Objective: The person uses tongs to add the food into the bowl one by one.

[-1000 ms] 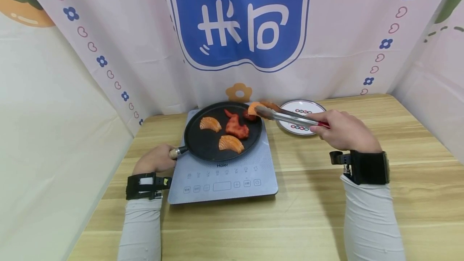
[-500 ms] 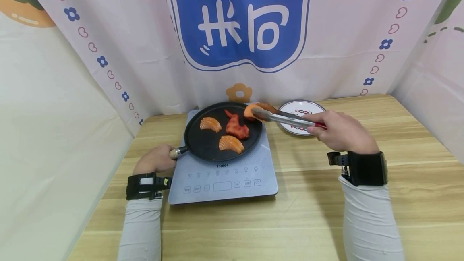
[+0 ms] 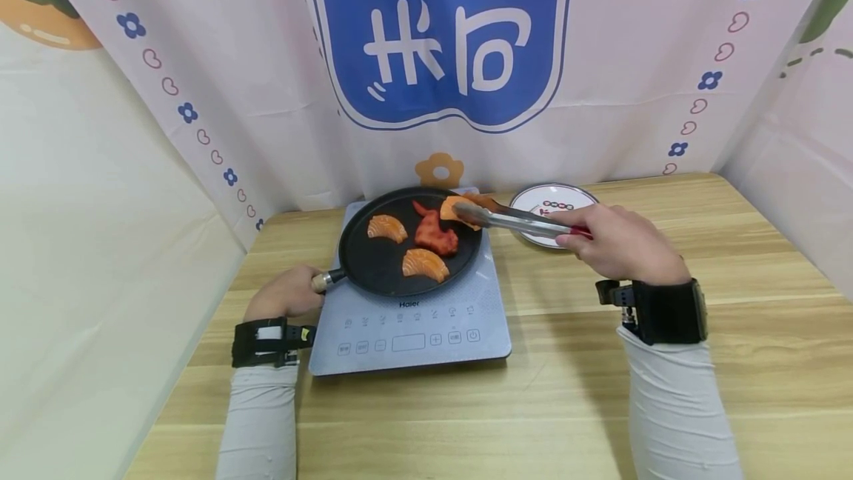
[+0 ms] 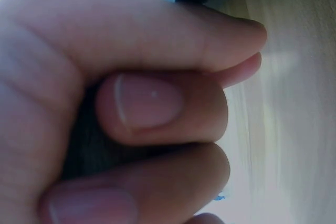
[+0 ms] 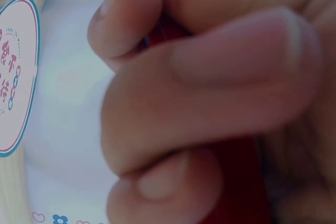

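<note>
My left hand grips the wooden handle of a round black frying pan. The left wrist view shows its fingers curled in. My right hand holds metal tongs, their red grip showing between curled fingers in the right wrist view. At the tongs' tips is an orange salmon-like slice, over the pan's right side; whether it touches the pan I cannot tell. In the pan lie a red chicken wing and two salmon slices, one upper left, one at the front.
The pan sits on a grey induction cooker with a touch panel. To its right, a white patterned plate stands partly behind the tongs and right hand. A printed cloth hangs behind the wooden table.
My right hand and the tongs have shifted left, carrying the slice further over the pan. A red piece at the pan's right edge is now hidden. My left hand stays put.
</note>
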Demonstrator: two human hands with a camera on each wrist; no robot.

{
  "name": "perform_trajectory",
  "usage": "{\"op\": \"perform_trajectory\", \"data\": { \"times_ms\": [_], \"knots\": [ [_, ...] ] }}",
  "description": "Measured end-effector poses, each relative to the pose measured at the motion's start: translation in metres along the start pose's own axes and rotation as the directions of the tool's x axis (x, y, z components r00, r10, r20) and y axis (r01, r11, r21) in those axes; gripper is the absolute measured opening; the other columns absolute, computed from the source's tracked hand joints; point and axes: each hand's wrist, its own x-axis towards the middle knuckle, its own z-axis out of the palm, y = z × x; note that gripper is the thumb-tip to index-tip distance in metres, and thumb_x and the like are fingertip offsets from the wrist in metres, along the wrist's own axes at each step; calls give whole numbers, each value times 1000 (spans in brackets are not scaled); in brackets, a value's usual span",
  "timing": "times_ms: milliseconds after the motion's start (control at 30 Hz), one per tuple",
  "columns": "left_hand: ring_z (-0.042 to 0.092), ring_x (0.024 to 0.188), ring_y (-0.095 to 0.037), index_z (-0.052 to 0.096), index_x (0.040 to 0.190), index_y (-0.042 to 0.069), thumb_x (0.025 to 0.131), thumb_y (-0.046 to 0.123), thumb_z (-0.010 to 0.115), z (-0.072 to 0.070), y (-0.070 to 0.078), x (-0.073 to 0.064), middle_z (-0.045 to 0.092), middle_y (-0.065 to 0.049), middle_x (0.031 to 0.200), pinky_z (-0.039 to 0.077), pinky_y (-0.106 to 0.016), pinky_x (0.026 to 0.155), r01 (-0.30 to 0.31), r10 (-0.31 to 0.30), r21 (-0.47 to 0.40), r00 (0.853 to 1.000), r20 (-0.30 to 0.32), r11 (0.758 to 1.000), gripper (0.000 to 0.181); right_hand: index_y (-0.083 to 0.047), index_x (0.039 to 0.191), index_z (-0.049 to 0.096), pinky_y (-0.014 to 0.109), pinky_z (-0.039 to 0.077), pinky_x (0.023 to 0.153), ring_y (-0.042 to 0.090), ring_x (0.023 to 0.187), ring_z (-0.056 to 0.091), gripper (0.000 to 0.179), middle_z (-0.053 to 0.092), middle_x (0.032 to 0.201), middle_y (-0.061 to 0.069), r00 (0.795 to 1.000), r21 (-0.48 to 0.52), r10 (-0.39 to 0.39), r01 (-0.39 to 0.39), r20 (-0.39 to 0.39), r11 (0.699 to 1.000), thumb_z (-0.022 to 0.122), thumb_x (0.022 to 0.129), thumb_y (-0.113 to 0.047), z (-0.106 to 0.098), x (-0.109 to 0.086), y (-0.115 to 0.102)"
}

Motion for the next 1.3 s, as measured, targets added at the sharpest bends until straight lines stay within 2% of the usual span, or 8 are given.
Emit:
{"op": "perform_trajectory", "data": {
  "times_ms": [133, 333, 633, 1067, 1300],
  "knots": [
    [48, 59, -17, 51, 74, 14, 89, 6, 59, 0, -1, 0, 47, 1, 66, 41, -30, 56, 5, -5, 1, 1000, 0, 1000, 18, -23, 151, 58, 34, 39, 60, 19, 67, 51, 48, 56, 76, 0, 1000, -9, -1, 1, -2, 1000, 64, 104, -29, 0, 0, -3],
    [48, 59, -17, 51, 74, 14, 88, 6, 59, 0, -1, 0, 47, 1, 66, 41, -30, 56, 5, -5, 3, 1000, -2, 1000, 18, -24, 151, 58, 34, 38, 61, 21, 72, 53, 48, 59, 78, -1, 1000, -37, -18, 17, -12, 999, 64, 104, -30, 0, 0, -7],
    [48, 60, -17, 52, 75, 13, 88, 5, 59, -1, 1, -1, 47, 0, 67, 41, -30, 56, 9, -9, 4, 1000, 1, 1000, 17, -23, 150, 60, 34, 36, 62, 19, 73, 50, 46, 47, 70, -5, 999, -46, -33, 33, -5, 998, 64, 104, -29, 1, 0, -12],
    [48, 61, -18, 51, 75, 13, 88, 5, 58, -1, 0, 0, 46, 0, 67, 40, -31, 57, 15, -15, -10, 1000, 1, 1000, 17, -23, 136, 69, 33, 38, 63, 18, 71, 53, 33, 57, 75, -4, 996, -71, -89, 89, 1, 994, 64, 104, -26, 6, 3, -25],
    [48, 61, -18, 53, 76, 12, 88, 5, 58, 0, -1, 1, 46, 0, 67, 40, -31, 57, 14, -14, -4, 1000, 1, 1000, 15, -25, 139, 68, 34, 38, 66, 18, 74, 55, 35, 61, 78, -5, 996, -82, -91, 91, 3, 992, 64, 104, -27, 8, 4, -29]
  ]
}}
